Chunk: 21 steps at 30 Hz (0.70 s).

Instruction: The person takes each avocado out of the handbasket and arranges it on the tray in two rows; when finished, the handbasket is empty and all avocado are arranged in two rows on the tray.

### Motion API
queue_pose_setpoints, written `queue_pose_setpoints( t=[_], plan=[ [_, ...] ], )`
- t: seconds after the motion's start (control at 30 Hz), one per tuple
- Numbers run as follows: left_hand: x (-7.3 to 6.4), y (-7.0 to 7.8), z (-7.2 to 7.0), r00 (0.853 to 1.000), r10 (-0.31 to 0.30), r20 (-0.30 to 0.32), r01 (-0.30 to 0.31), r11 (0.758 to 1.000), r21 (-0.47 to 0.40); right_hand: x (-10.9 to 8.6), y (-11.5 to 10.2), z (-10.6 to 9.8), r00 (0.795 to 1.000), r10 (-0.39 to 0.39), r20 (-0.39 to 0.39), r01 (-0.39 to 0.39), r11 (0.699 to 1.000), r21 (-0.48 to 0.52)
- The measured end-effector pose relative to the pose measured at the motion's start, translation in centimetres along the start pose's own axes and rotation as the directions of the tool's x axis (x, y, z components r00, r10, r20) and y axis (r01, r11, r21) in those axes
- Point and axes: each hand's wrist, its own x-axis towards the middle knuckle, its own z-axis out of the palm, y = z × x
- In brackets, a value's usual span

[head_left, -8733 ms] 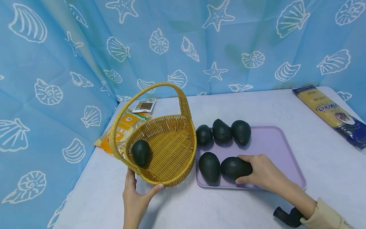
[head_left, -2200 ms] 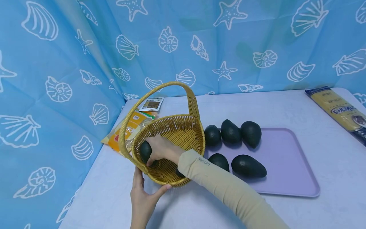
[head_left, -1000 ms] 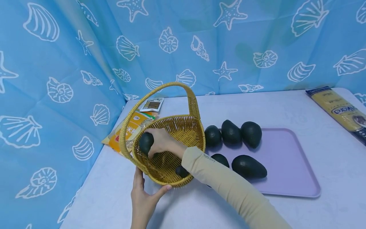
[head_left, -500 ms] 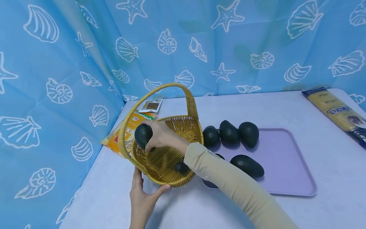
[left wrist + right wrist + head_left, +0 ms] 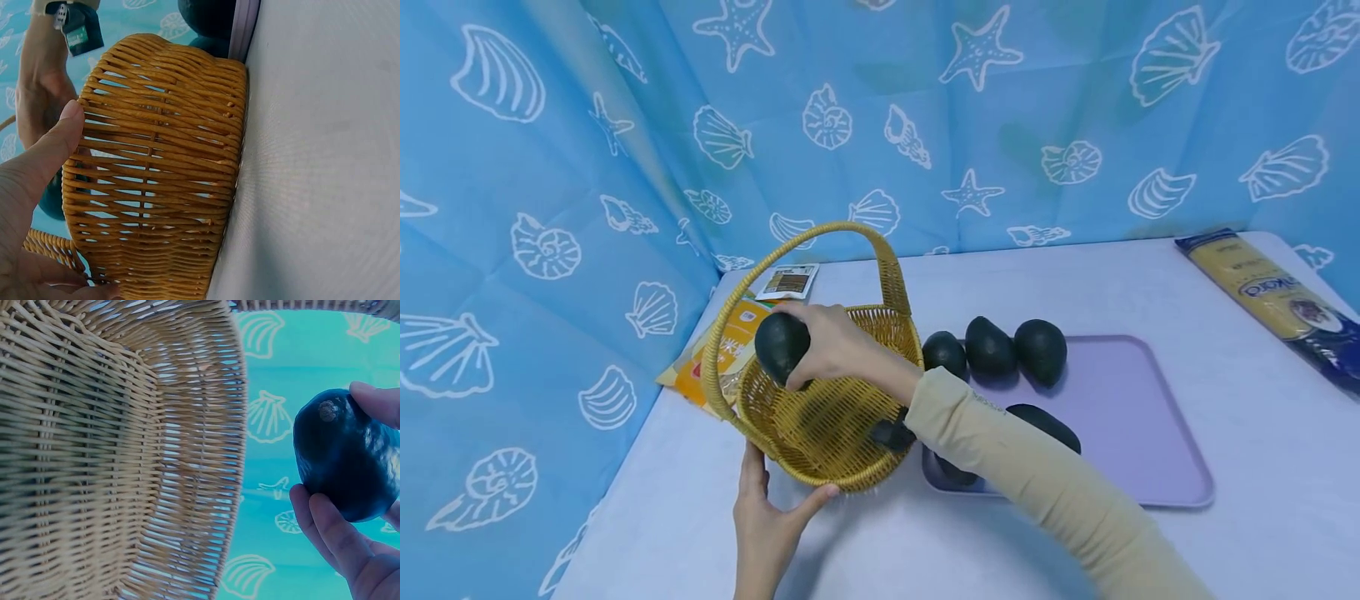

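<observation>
My right hand (image 5: 831, 342) pinches a dark green avocado (image 5: 781, 346) between thumb and fingers, above the left side of a woven basket (image 5: 842, 417) and under its arched handle. In the right wrist view the avocado (image 5: 344, 456) shows its stem scar, and bare basket weave (image 5: 75, 462) lies beside it. My left hand (image 5: 767, 521) grips the basket's near left side, keeping it tilted. In the left wrist view the thumb (image 5: 53, 144) presses on the rim, with other fingers lower on the wall. A black device (image 5: 893, 432) is strapped at the right wrist.
Right of the basket, a purple tray (image 5: 1135, 417) holds several avocados (image 5: 991, 350); my right sleeve covers part of it. Behind the basket lie an orange food bag (image 5: 730, 342) and a small white packet (image 5: 787, 282). A pasta-like pack (image 5: 1270, 292) lies far right.
My right hand has left the avocado on the tray, reached into the basket, taken hold of the avocado there and raised it above the rim. My left hand keeps its grip on the basket.
</observation>
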Motion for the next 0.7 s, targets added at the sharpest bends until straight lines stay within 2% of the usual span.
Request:
queue_pose_setpoints(
  t=[0.7],
  plan=[
    [-0.2,0.4,0.1,1.000,-0.001,0.000,0.001,1.000,0.027,-4.2,0.2,-3.5,0.998,-0.015,-0.056,0.016,1.000,0.015]
  ],
)
